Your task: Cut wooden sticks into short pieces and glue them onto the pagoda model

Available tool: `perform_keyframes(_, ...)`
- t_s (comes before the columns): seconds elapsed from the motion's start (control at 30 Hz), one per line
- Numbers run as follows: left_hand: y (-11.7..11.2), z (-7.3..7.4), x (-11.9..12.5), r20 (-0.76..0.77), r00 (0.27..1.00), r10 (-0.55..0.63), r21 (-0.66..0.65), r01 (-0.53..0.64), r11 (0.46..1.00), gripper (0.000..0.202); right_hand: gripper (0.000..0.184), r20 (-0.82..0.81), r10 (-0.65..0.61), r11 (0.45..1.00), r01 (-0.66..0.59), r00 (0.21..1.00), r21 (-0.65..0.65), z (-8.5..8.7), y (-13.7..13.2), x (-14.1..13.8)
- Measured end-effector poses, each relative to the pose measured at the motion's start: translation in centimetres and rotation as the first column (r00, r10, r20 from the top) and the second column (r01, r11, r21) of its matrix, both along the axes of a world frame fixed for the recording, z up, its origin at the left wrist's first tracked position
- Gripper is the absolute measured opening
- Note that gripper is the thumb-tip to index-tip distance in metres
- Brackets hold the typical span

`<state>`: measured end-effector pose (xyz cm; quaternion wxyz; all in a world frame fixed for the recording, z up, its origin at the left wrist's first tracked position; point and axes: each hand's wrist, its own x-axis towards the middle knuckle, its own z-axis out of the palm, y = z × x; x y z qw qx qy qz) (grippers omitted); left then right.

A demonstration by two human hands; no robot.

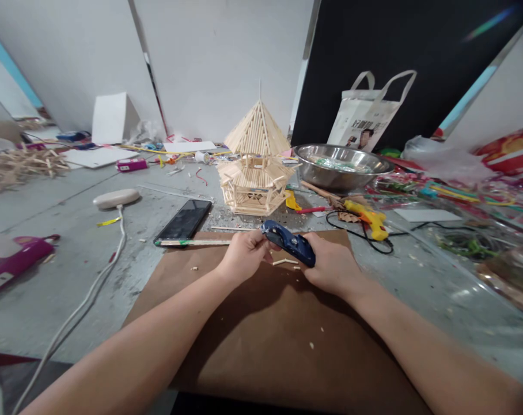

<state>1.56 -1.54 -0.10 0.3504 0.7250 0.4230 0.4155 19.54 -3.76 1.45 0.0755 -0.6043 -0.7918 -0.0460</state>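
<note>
My right hand [333, 266] is wrapped round a blue utility knife [287, 241] over a brown cardboard sheet [270, 340]. My left hand [243, 253] is closed in a pinch at the knife's front end; what its fingers grip is too small to make out. A short wooden stick [285, 261] lies on the cardboard just below the knife. A longer stick [192, 242] rests at the cardboard's far left corner. Behind my hands stands a small pavilion model [255, 167] built of wooden sticks.
A black phone [184, 221] lies left of the model. A yellow glue gun [368, 218] with a black cord and a steel bowl [343, 164] are at the right. A white cable [93, 288] runs along the left; a pink box [15, 262] sits far left.
</note>
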Motion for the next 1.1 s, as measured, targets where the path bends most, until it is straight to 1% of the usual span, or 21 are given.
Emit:
perform_keyframes(0.23, -0.11, 0.16, 0.09, 0.046, 0.999, -0.025, -0.019, 0.026, 0.999, 0.018, 0.034, -0.017, -0.014, 1.0, 0.014, 1.0, -0.014, 0.21, -0.15, -0.07)
perform_keyframes(0.57, -0.01, -0.04, 0.13, 0.094, 0.995, -0.046, -0.061, 0.052, 0.997, 0.02, 0.032, -0.009, -0.026, 1.0, 0.026, 1.0, -0.01, 0.16, -0.09, -0.18)
perform_keyframes(0.87, -0.04, -0.11, 0.07, 0.113, 0.993, -0.045, -0.079, 0.054, 0.995, 0.018, 0.032, 0.013, -0.024, 0.999, 0.024, 1.0, 0.035, -0.21, -0.12, -0.1)
perform_keyframes(1.1, 0.06, -0.16, 0.28, 0.148, 0.988, -0.036, -0.125, 0.055, 0.991, 0.02, 0.031, 0.044, -0.03, 0.998, 0.027, 0.999, 0.054, -0.55, -0.01, -0.06)
